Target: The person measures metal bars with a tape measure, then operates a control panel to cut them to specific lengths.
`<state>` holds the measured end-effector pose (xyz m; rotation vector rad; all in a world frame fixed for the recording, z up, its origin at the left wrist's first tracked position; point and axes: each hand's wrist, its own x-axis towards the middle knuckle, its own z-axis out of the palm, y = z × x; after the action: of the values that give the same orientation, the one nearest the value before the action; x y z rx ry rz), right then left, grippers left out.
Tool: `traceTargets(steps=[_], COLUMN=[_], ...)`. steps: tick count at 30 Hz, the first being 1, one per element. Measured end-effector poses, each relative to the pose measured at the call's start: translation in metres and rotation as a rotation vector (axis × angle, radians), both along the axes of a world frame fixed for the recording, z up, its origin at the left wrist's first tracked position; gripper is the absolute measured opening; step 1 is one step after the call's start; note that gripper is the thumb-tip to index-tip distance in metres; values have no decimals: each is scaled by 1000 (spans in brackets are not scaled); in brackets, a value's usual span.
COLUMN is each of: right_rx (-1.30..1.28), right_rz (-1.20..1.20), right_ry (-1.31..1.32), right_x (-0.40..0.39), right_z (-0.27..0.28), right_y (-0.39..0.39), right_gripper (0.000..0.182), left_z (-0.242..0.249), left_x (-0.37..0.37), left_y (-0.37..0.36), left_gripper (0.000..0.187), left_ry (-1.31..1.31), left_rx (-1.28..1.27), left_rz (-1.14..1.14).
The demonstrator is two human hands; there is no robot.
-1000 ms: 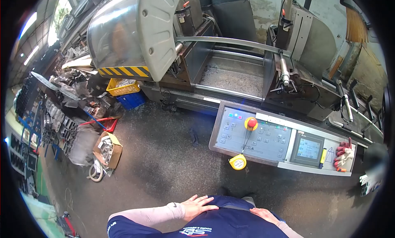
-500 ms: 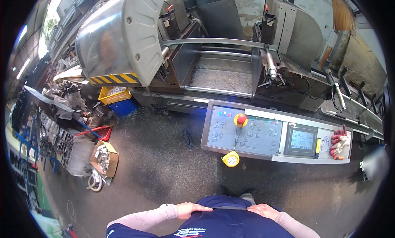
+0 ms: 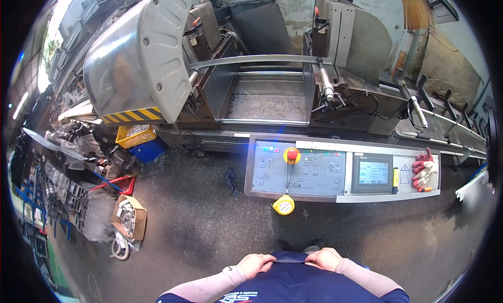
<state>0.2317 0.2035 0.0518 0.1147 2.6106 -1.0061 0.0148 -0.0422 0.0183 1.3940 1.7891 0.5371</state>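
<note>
A yellow tape measure (image 3: pixel 283 205) hangs at the control panel (image 3: pixel 343 174) edge. Red-and-white gloves (image 3: pixel 423 170) lie on the panel's right end. A cardboard box (image 3: pixel 128 224) sits on the floor at left.

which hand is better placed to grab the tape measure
Left, though only slightly. Both hands grip the shirt hem, but the left hand sits almost straight below the tape measure hanging off the panel; the right hand is further aside.
</note>
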Motion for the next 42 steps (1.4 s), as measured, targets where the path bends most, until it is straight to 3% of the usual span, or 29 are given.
traceTargets(steps=[4, 7, 10, 14, 16, 18, 19, 20, 21, 23, 24, 25, 27, 30, 31, 33, 37, 40, 41, 42], right_rx=[46, 59, 128, 209, 31, -110, -122, -130, -138, -93, -13, -31, -42, -125, -169, -263, -254, -270, -269, -256], right_rz=[117, 172, 106, -88, -125, -131, -76, -68, -61, 15, 55, -3, -118, -34, -28, -18, -23, -16, -14, -25], right_ry=[199, 168, 147, 156, 71, 8, 51, -84, -219, -66, -126, -51, 92, 149, 134, 102, 5, -5, 1, 35], right_x=[-18, -24, -18, -5, 5, 21, 39, 49, 61, 95, 103, 115, 110, 92, 89, 89, 87, 84, 84, 84], right_z=[-20, -22, -14, -18, -23, -21, -29, -16, 4, 12, 16, 2, -4, -38, -42, -48, -53, -53, -51, -50], right_y=[-5, -2, -1, 4, 6, 15, 22, 29, 32, 22, 12, 0, -15, -2, 1, 7, 7, 8, 10, 10], right_gripper=[34, 33, 32, 31, 30, 32, 36, 43, 55, 85, 101, 102, 103, 99, 97, 92, 90, 91, 92, 81], left_z=[-9, 7, -12, -6, -11, -21, -27, 24, 3, -30, -43, -55, -74, -93, -77, -63, -72, -58, -53, -48], left_x=[-5, -22, -24, -13, -10, -21, -26, -9, -8, -5, -5, -5, -8, -10, -1, -14, -23, -23, -23, -24], left_y=[-16, -38, -55, -26, -22, -49, -61, -59, -83, -114, -124, -129, -132, -138, -83, -55, -62, -56, -55, -54], left_gripper=[28, 32, 40, 35, 34, 48, 58, 43, 43, 45, 47, 48, 52, 59, 61, 66, 80, 113, 113, 112], left_ry=[108, 8, -125, -161, -209, -304, -350, -443, -443, -470, -484, -498, -520, -539, -535, -526, -530, -456, -450, -443], left_rx=[97, -350, -363, -53, -23, -57, -76, 63, 60, 78, 88, 99, 122, 155, 168, 187, 176, 226, 188, 150], left_rz=[116, 28, 108, 111, 99, 38, 8, 137, 136, 68, 34, 1, -63, -121, -123, -128, -294, -319, -311, -303])
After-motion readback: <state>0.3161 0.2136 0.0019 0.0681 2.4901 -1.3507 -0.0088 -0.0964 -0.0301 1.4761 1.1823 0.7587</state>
